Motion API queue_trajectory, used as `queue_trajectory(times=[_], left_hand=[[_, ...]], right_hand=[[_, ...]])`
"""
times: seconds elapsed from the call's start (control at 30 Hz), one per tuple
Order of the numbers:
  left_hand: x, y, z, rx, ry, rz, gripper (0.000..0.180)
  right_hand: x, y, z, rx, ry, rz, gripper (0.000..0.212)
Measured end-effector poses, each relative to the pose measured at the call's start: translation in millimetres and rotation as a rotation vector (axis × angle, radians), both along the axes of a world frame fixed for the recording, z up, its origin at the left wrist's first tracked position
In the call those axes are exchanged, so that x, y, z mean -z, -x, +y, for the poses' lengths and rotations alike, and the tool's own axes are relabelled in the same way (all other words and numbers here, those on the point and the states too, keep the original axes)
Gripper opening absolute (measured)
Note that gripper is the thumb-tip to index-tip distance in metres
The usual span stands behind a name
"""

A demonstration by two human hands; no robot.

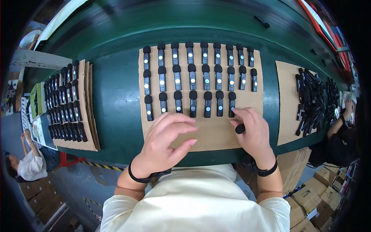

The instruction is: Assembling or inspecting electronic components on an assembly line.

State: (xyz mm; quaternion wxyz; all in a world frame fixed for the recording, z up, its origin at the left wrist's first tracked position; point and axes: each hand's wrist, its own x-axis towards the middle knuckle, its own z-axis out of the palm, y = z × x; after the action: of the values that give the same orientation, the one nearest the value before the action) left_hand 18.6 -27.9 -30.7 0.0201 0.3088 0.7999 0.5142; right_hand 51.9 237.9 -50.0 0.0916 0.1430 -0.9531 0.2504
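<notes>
Small black clip-on microphones with round foam tips and pale round spots, such as this one point(207, 80), lie in three rows on a flat cardboard sheet point(216, 137) before me. My left hand point(164, 137) hovers over the sheet's near left part, open, its thumb and fingers apart with nothing between them. My right hand point(253, 133) is curled round another microphone point(240, 128); only its black foam tip shows below the fingers. The right fingertips are at the last microphone point(232, 105) of the nearest row; whether they touch it I cannot tell.
On the left, stacked cardboard sheets point(92, 116) carry more microphones in rows. At right, a cardboard sheet point(286, 104) bears a heap of loose ones point(311, 96). A lone microphone point(262, 21) lies on the green table point(116, 96). People sit at both sides; boxes point(313, 197) stand below right.
</notes>
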Motion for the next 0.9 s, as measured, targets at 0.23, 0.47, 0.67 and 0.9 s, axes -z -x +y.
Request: queue_trajectory(times=[0.23,0.47,0.67,0.9], left_hand=[[-15,0,28,0.1,0.033,0.187,0.029],[-15,1,14,0.018,-0.155,0.176,0.033],[-14,-7,12,0.008,-0.29,-0.031,0.032],[-19,-6,15,0.02,-0.205,-0.023,0.031]], right_hand=[[-40,3,-38,-0.127,0.215,-0.116,0.046],[-57,-2,-39,-0.178,0.635,-0.279,0.041],[-46,-5,-36,-0.249,0.642,-0.081,0.031],[-44,-4,-38,-0.281,0.581,0.069,0.034]])
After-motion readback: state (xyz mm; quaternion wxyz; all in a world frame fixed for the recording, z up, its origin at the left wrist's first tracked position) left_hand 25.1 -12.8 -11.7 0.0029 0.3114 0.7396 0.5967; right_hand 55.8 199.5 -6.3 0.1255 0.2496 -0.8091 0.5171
